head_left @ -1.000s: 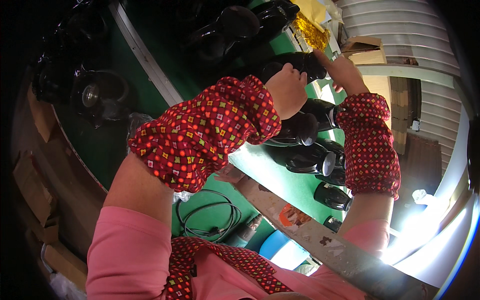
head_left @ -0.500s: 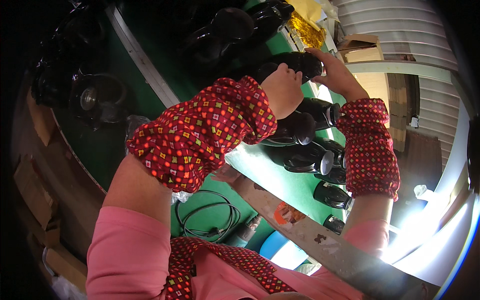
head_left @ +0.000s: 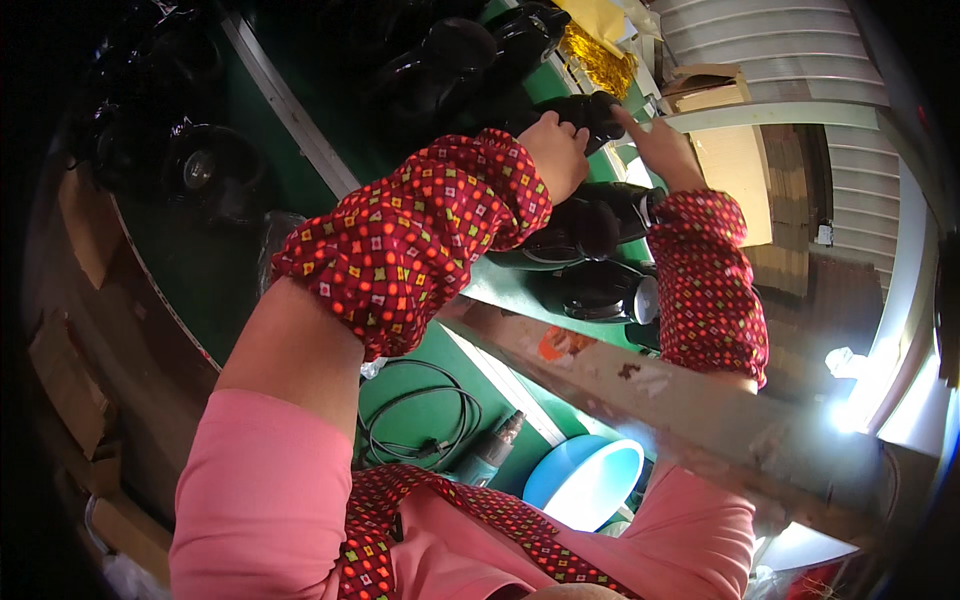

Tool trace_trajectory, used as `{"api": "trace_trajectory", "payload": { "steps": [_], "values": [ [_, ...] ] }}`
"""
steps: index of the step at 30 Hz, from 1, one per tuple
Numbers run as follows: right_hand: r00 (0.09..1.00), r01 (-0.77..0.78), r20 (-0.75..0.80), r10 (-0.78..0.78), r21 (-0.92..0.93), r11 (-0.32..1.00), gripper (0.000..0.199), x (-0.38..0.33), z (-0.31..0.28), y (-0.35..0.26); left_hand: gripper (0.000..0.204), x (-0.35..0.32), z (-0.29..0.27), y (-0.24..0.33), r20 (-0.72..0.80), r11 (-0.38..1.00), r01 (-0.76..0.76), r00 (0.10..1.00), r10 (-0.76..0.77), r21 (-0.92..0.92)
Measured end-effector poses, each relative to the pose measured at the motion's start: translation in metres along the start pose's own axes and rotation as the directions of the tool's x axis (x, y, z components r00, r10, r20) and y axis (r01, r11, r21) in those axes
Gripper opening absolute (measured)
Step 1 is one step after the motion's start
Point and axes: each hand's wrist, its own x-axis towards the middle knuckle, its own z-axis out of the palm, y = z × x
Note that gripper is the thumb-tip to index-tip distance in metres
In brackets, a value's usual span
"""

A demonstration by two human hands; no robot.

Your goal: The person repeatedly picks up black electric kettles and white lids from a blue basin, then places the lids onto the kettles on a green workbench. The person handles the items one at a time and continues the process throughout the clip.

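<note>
A glossy black vase-shaped object (head_left: 600,120) lies tilted at the upper middle, its round end toward the right. My left hand (head_left: 556,158) is closed over its near side, with the fingers curled on it. At the round end my right hand (head_left: 664,150) holds on, its index finger stretched against the rim; its thumb is mostly hidden. Just below the hands stand more black vases (head_left: 600,292), some with pale round ends. Another dark vase (head_left: 455,55) lies beyond my left sleeve. Shadow hides much of the held vase's body.
A worn beam (head_left: 620,370) crosses between my body and the vases. On the green surface (head_left: 400,385) lie a coiled black cable (head_left: 372,425) and a heat gun (head_left: 488,455), beside a blue basin (head_left: 585,480). Gold foil (head_left: 600,60) and a cardboard box (head_left: 705,88) sit farther off.
My right hand has gone from spread thumb and fingers around the vase's end to an index finger against its rim. The view has shifted, showing more of the blue basin.
</note>
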Motion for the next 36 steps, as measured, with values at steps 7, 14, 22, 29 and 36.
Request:
{"api": "trace_trajectory", "payload": {
  "steps": [7,14,22,29,36],
  "values": [
    [0.940,-0.284,0.173,0.295,-0.088,0.955,0.102,-0.043,0.014,0.082,0.027,-0.015,-0.014,-0.010,-0.628,0.853,-0.197,0.757,-0.182,-0.484],
    [0.929,0.324,0.266,-0.256,-0.257,0.910,0.068,-0.079,0.017,0.083,0.023,-0.164,-0.086,0.026,-0.701,0.782,0.029,0.424,-0.574,-0.622],
    [0.978,0.058,0.171,-0.120,0.333,0.941,0.078,-0.062,0.055,0.124,0.023,-0.204,-0.059,0.184,-0.435,0.598,-0.296,0.895,-0.100,-0.745],
    [0.902,0.310,0.237,-0.360,0.225,0.924,0.094,-0.089,0.031,0.115,0.062,-0.031,0.008,0.192,-0.367,0.970,-0.027,0.928,-0.066,-0.242],
    [0.936,0.322,0.089,-0.340,0.175,0.931,0.076,-0.079,0.042,0.130,0.062,0.019,0.045,0.167,-0.104,0.993,0.071,0.993,-0.061,0.096]
  ]
}}
